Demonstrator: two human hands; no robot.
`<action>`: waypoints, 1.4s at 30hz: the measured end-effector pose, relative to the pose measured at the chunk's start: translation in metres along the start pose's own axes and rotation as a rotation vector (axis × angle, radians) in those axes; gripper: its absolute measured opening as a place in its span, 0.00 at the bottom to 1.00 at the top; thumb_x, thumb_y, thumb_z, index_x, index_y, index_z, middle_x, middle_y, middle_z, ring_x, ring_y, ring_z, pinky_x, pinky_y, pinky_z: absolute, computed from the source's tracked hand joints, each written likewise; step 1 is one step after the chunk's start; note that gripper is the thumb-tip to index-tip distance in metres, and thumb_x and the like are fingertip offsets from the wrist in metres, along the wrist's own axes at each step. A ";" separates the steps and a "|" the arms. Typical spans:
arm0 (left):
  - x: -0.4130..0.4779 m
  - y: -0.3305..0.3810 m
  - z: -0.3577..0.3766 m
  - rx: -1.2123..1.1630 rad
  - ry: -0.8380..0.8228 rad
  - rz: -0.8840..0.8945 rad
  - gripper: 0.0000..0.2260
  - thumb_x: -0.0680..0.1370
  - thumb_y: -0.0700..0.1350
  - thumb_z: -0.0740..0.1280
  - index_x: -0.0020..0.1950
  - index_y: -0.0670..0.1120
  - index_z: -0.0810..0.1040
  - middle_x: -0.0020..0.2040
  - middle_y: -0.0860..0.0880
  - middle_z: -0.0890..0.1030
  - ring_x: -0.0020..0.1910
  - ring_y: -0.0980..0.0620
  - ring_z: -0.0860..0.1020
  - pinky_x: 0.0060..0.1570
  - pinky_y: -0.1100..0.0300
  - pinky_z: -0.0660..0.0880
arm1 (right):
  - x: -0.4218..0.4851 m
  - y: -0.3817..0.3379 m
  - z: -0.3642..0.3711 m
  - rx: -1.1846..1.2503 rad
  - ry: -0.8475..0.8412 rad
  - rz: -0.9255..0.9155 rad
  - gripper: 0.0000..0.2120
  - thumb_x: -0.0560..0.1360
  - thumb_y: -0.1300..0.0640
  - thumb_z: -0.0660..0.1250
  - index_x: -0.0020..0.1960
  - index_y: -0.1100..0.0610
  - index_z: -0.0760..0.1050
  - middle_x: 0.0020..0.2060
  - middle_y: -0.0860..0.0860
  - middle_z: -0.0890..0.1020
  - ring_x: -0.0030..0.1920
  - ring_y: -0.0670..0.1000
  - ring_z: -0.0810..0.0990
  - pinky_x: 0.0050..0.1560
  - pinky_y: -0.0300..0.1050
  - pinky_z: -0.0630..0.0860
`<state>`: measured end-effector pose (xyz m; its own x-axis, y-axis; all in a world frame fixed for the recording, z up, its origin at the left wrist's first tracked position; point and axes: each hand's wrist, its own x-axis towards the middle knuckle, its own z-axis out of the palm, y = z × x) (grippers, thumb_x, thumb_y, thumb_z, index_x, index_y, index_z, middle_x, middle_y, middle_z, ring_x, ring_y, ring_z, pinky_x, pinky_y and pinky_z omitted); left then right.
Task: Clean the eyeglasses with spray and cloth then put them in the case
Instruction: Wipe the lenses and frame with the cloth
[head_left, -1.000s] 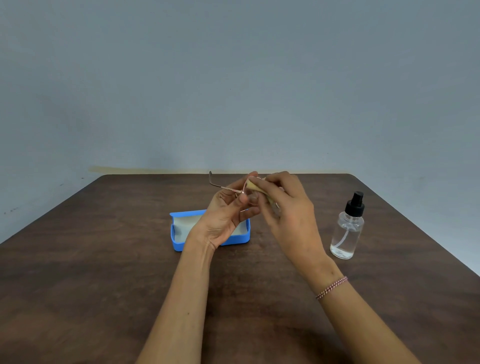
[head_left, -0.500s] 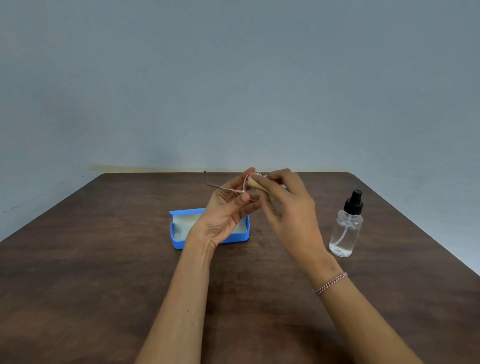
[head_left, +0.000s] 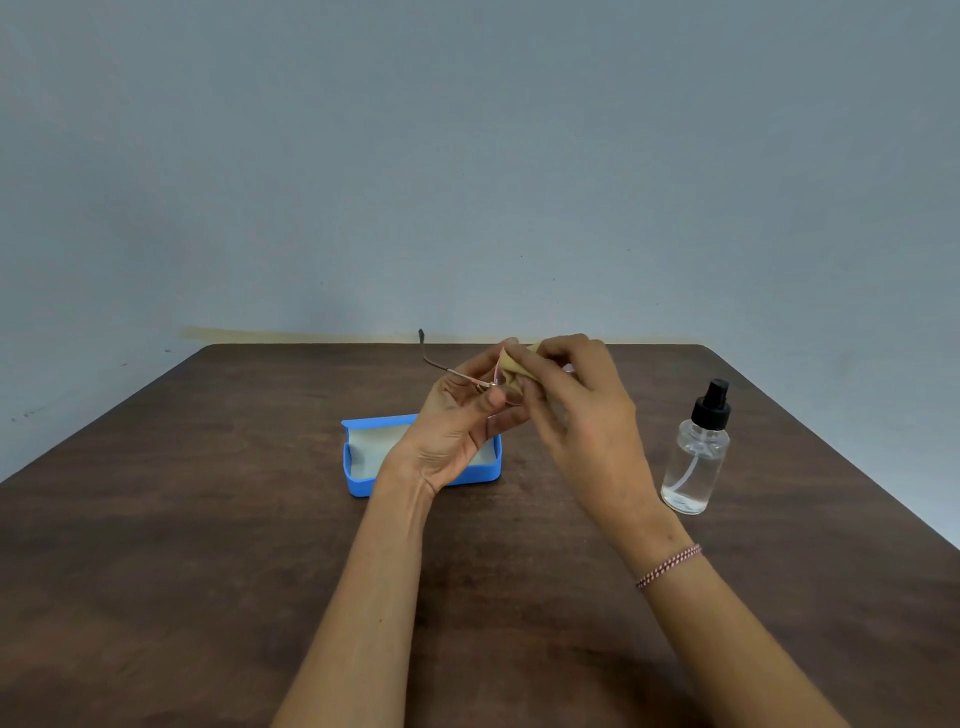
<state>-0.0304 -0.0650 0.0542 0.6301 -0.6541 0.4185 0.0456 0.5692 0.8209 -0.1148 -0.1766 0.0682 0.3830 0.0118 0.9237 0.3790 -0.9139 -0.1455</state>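
Eyeglasses (head_left: 453, 370) with a thin metal frame are held up in the air above the middle of the desk (head_left: 208, 519), towards its far edge. The left hand (head_left: 457, 431) pinches the frame near the hinge with curled fingers, and one temple arm sticks out to the left. The right hand (head_left: 576, 410) pinches a small yellow cloth (head_left: 515, 361) around one lens, apparently wiping it. An open blue case (head_left: 359, 488) lies on the desk just beneath the left hand. A clear spray bottle (head_left: 696, 457) stands well apart, near the right edge. Likely risks: pressing too hard with the cloth could bend the slim frame or strain the hinge, and a loosened pinch could drop the glasses onto the desk.
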 end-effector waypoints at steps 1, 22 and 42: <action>0.000 0.000 0.000 0.005 0.005 0.007 0.25 0.56 0.52 0.82 0.52 0.54 0.83 0.49 0.50 0.84 0.46 0.53 0.83 0.43 0.60 0.79 | 0.000 0.000 0.001 0.001 -0.003 0.000 0.15 0.75 0.61 0.61 0.60 0.60 0.78 0.49 0.48 0.68 0.49 0.49 0.71 0.49 0.34 0.69; -0.002 0.014 0.002 -0.165 0.089 0.163 0.25 0.57 0.53 0.81 0.52 0.57 0.83 0.54 0.48 0.83 0.49 0.51 0.82 0.42 0.64 0.79 | -0.001 0.007 -0.001 -0.097 -0.038 -0.016 0.17 0.72 0.69 0.68 0.60 0.60 0.77 0.49 0.48 0.67 0.47 0.50 0.70 0.46 0.38 0.70; 0.000 0.014 0.004 -0.218 0.032 0.116 0.26 0.55 0.51 0.82 0.52 0.53 0.84 0.51 0.44 0.83 0.48 0.52 0.82 0.42 0.65 0.79 | 0.005 0.024 -0.013 -0.051 0.083 0.140 0.12 0.76 0.62 0.64 0.58 0.60 0.79 0.47 0.54 0.75 0.48 0.51 0.72 0.47 0.39 0.70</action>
<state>-0.0324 -0.0590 0.0671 0.6647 -0.5643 0.4897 0.1359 0.7358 0.6634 -0.1149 -0.2043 0.0742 0.3573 -0.1492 0.9220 0.2831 -0.9234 -0.2591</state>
